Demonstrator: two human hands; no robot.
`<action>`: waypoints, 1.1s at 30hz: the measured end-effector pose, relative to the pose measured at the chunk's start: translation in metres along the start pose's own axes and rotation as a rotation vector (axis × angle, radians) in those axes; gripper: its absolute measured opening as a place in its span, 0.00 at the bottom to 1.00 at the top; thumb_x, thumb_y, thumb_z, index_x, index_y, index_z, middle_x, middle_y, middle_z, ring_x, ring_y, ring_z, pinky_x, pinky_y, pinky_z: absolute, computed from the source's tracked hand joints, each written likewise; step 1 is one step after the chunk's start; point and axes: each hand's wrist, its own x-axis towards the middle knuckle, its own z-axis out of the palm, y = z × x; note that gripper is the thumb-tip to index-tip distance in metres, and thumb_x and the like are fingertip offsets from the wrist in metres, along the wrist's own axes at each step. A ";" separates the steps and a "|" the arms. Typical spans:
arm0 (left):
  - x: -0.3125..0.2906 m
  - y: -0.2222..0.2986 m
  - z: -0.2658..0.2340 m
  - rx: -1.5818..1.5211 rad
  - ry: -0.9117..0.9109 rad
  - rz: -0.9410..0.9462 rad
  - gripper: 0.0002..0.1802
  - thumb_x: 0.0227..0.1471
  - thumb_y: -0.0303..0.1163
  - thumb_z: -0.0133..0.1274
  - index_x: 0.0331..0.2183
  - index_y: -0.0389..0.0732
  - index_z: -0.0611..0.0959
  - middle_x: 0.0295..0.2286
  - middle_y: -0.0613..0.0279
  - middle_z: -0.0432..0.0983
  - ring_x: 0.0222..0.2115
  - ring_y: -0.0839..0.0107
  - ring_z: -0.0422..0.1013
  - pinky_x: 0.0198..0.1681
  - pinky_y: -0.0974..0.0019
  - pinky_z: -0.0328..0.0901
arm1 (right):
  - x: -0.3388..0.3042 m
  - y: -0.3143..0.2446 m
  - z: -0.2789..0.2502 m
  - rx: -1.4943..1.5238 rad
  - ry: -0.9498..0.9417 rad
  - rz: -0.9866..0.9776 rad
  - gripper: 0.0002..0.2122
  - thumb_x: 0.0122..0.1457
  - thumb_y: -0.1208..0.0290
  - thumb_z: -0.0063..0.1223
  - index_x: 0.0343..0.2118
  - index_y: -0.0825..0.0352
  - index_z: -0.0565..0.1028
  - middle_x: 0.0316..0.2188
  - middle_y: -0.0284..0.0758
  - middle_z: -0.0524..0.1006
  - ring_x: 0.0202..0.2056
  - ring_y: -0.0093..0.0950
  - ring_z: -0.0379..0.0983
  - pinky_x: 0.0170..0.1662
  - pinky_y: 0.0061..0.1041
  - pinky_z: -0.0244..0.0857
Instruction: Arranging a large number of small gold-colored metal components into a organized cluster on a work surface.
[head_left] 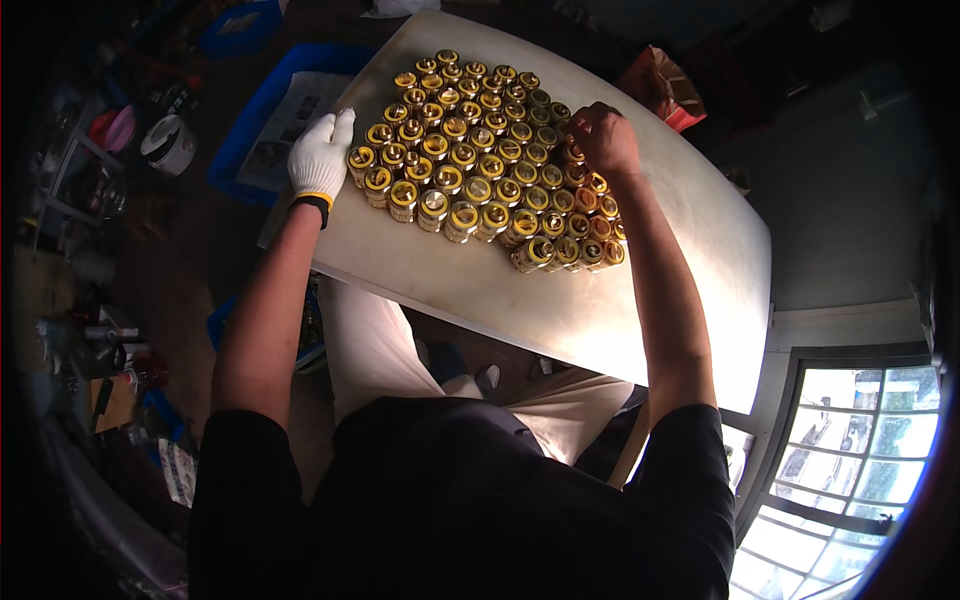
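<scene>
Many brass-coloured cylinders (pixel 447 180) with yellow rings round their tops stand upright, packed close together on a pale tabletop (pixel 450 285). Several have a small brass piece sitting in the top. My left hand (pixel 322 155), in a white knit glove with a dark band at the wrist, rests at the left side of the group. Its fingers are stretched out, beside the outermost cylinders, and nothing shows in it. Over the far right side of the group is my bare right hand (pixel 606 138), fingers curled and pressed together. Whatever lies between its fingertips is hidden.
Left of the table is a blue crate (pixel 240 150) with papers in it, and beyond it a white bucket (pixel 168 145). A red and brown bag (pixel 665 88) stands past the right far edge. At lower right there is a bright barred window (pixel 835 440).
</scene>
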 end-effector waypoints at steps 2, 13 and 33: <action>0.000 0.000 0.000 0.017 0.010 0.009 0.31 0.67 0.62 0.48 0.33 0.43 0.85 0.34 0.46 0.82 0.38 0.41 0.77 0.40 0.47 0.69 | 0.009 0.002 -0.002 0.017 0.029 -0.012 0.07 0.61 0.65 0.59 0.34 0.61 0.84 0.36 0.43 0.85 0.41 0.45 0.83 0.46 0.45 0.75; -0.001 0.003 -0.001 -0.031 0.001 0.027 0.32 0.67 0.61 0.48 0.36 0.40 0.86 0.37 0.46 0.82 0.40 0.42 0.76 0.42 0.48 0.68 | 0.038 0.002 0.010 0.100 -0.095 0.095 0.08 0.56 0.65 0.60 0.37 0.55 0.87 0.34 0.37 0.87 0.40 0.40 0.85 0.47 0.40 0.78; 0.002 -0.009 0.002 -0.096 -0.024 0.015 0.29 0.70 0.55 0.51 0.37 0.35 0.85 0.30 0.48 0.81 0.30 0.55 0.74 0.40 0.57 0.68 | 0.010 -0.002 -0.031 0.156 0.065 0.220 0.08 0.57 0.64 0.67 0.36 0.61 0.87 0.37 0.43 0.87 0.40 0.44 0.85 0.46 0.43 0.78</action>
